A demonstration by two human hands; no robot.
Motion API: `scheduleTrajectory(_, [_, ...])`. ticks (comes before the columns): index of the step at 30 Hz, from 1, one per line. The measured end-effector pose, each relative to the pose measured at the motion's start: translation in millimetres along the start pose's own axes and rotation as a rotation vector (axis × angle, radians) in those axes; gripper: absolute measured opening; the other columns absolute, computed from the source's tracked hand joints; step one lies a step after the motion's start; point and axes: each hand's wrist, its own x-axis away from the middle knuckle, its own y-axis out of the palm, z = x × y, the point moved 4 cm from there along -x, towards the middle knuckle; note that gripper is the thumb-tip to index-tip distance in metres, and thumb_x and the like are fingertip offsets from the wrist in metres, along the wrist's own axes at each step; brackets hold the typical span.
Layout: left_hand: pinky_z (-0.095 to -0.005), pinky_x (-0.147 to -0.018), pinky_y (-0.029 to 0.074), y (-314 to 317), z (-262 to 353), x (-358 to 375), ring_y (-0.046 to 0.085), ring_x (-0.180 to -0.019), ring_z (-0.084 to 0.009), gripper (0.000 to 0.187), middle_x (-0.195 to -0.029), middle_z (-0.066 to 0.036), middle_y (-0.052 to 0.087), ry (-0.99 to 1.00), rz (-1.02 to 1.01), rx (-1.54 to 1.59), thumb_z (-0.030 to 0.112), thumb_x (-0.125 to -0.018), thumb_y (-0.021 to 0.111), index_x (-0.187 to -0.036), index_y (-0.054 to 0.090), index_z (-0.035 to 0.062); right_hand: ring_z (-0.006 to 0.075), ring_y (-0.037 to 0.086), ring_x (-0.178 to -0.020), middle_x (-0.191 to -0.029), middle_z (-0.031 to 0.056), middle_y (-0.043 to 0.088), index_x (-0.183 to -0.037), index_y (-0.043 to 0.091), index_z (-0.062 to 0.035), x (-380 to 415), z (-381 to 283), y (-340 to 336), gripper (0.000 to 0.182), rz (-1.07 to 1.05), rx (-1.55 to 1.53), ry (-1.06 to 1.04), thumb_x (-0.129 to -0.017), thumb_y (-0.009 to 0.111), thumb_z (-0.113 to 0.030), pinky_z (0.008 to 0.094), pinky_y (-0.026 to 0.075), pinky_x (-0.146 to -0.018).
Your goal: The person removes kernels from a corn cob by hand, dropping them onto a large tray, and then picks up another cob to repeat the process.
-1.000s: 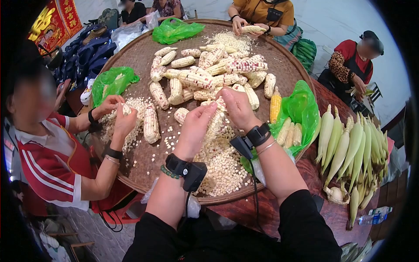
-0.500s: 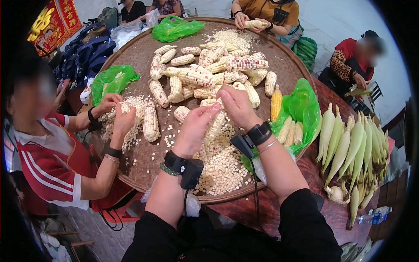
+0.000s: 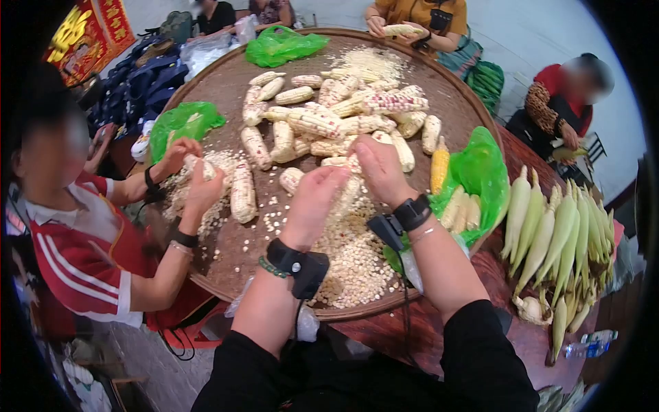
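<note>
Between my two hands is an ear of corn point(image 3: 348, 194), pale and slightly blurred, held over the large round woven tray point(image 3: 274, 51). Fingers of my left hand point(image 3: 314, 200) are closed on its near side. My right hand point(image 3: 382, 170) grips its upper end, fingers curled round it and partly hidden. Below the hands lies a heap of loose white kernels point(image 3: 353, 268). Just beyond them is a pile of shelled-looking and purple-speckled corn ears point(image 3: 312, 123). One yellow ear point(image 3: 439, 168) lies to the right of my right hand.
A green plastic bag point(image 3: 480, 172) with several small cobs rests at the tray's right rim. Unhusked corn point(image 3: 559, 233) is stacked on the wooden table, near a plastic bottle point(image 3: 587, 348). A co-worker's hands point(image 3: 195, 175) handle corn at left; other people sit around the far side.
My hands still hold the ear, with the left hand shifting slightly against it. The whole view has moved a little. The co-worker at left has raised their hands slightly.
</note>
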Motion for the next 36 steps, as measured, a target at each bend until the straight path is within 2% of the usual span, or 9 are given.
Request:
scheduleTrajectory(3, [-0.0232,-0.077,0.043,-3.1,-6.8,0.3,0.053,-0.084,-0.006,0.018,-0.089,0.003,0.063,0.031,0.046,-0.039,0.022,-0.092,0.061,-0.094,0.066,0.0047,0.0221,0.044,-0.055,-0.062,0.0135,0.045,-0.079,0.053,-0.0004,-0.6,-0.7,4.9,0.027,0.054,-0.046,-0.036,-0.096,0.045,-0.02,0.0362,0.038,-0.054])
scheduleTrajectory(9, [-0.0229,-0.066,0.041,-9.2,-14.7,-3.8,0.047,-0.073,-0.0042,0.022,-0.079,0.006,0.056,-0.019,0.03,-0.136,0.024,-0.093,0.057,-0.087,0.064,0.0039,0.0188,0.048,-0.061,-0.069,0.0112,0.052,-0.082,0.059,0.0006,0.4,-0.7,10.2,0.036,0.031,0.059,-0.05,-0.098,0.039,-0.024,0.0335,0.039,-0.059])
scheduleTrajectory(11, [-0.0228,-0.063,0.039,-8.0,-14.6,-7.7,0.045,-0.071,-0.0036,0.023,-0.077,0.007,0.053,-0.026,0.038,-0.138,0.024,-0.093,0.055,-0.086,0.063,0.0042,0.0316,0.055,-0.064,-0.072,0.018,0.057,-0.082,0.058,0.0006,-0.9,-5.0,8.7,0.024,-0.033,0.208,-0.075,-0.092,0.042,-0.014,0.0373,0.042,-0.059])
scheduleTrajectory(12, [-0.0227,-0.06,0.037,-6.7,-14.3,-5.2,0.043,-0.068,-0.0031,0.023,-0.074,0.008,0.051,-0.06,0.017,-0.124,0.023,-0.094,0.053,-0.084,0.062,0.0045,0.0269,0.052,-0.059,-0.069,0.0161,0.056,-0.082,0.058,0.0001,-0.1,-3.5,9.3,0.027,-0.002,0.04,0.035,-0.093,0.04,-0.017,0.0366,0.04,-0.056])
scheduleTrajectory(16, [-0.0231,-0.057,0.034,-5.4,-11.8,-3.3,0.04,-0.066,-0.0023,0.023,-0.072,0.009,0.048,-0.054,0.016,-0.131,0.022,-0.093,0.052,-0.083,0.061,0.0037,0.0164,0.044,-0.052,-0.058,0.0097,0.047,-0.082,0.058,-0.0007,1.0,-9.5,8.1,0.031,-0.016,0.02,0.061,-0.096,0.039,-0.021,0.0329,0.035,-0.052])
scheduleTrajectory(19, [-0.0231,-0.057,0.034,-5.8,-11.0,-4.3,0.04,-0.066,-0.0026,0.024,-0.072,0.009,0.049,-0.069,0.033,-0.166,0.023,-0.094,0.052,-0.083,0.062,0.0033,0.0161,0.042,-0.052,-0.058,0.0081,0.045,-0.083,0.058,-0.0006,2.4,-8.3,7.8,0.033,-0.026,0.034,0.074,-0.097,0.04,-0.023,0.0332,0.035,-0.051])
scheduleTrajectory(25, [-0.0234,-0.068,0.043,-6.7,-5.1,1.1,0.049,-0.076,-0.0051,0.023,-0.084,0.004,0.057,-0.122,0.043,-0.125,0.023,-0.092,0.056,-0.096,0.063,0.0009,0.0126,0.038,-0.055,-0.058,0.0029,0.039,-0.085,0.059,-0.002,2.9,-9.5,9.8,0.037,-0.002,-0.001,0.022,-0.1,0.038,-0.028,0.0311,0.032,-0.054])
scheduleTrajectory(27, [-0.0229,-0.071,0.043,-8.2,-6.8,-0.6,0.051,-0.081,-0.0055,0.023,-0.088,0.004,0.058,-0.107,0.035,-0.125,0.022,-0.092,0.057,-0.097,0.063,0.0008,0.0142,0.043,-0.06,-0.064,0.0053,0.047,-0.085,0.06,-0.0014,3.8,2.7,10.1,0.038,-0.009,0.016,0.01,-0.1,0.038,-0.028,0.0311,0.037,-0.058])
scheduleTrajectory(36, [-0.0212,-0.075,0.041,-8.0,-1.7,2.6,0.05,-0.083,-0.0043,0.021,-0.092,0.003,0.059,-0.076,0.036,-0.066,0.018,-0.092,0.056,-0.102,0.061,0.0005,0.0241,0.049,-0.056,-0.061,0.0122,0.049,-0.084,0.058,-0.0008,0.8,-7.4,7.0,0.029,-0.018,-0.052,0.02,-0.097,0.044,-0.023,0.0353,0.04,-0.055])
